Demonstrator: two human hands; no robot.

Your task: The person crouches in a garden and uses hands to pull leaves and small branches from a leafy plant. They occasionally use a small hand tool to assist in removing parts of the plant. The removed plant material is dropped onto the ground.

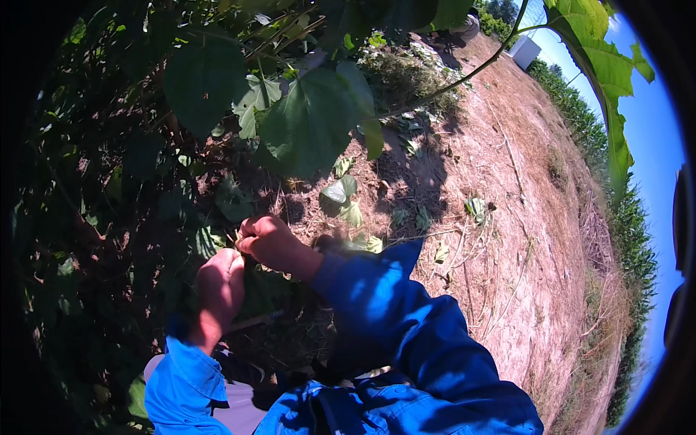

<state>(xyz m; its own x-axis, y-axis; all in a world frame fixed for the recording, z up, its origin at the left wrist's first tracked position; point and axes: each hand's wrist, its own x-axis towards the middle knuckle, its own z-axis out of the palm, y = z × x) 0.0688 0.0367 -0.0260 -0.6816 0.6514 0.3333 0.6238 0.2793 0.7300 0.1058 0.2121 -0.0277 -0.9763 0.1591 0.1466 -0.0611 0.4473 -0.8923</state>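
Observation:
My right hand reaches in from the right, fingers curled tightly with the thumb pressed against them. Just below it, almost touching, my left hand is closed in a similar pinch. Between the fingertips shows a thin pale-green bit of plant stem, mostly hidden by the fingers. A striped-looking green leaf lies right beside the fingertips, partly in shade. Larger broad leaves hang from the plant above both hands.
Dense shaded foliage fills the left. A leafy branch arches across the upper right. Cut leaves and dry stalks litter the sunlit soil. Near the top, a person is partly visible.

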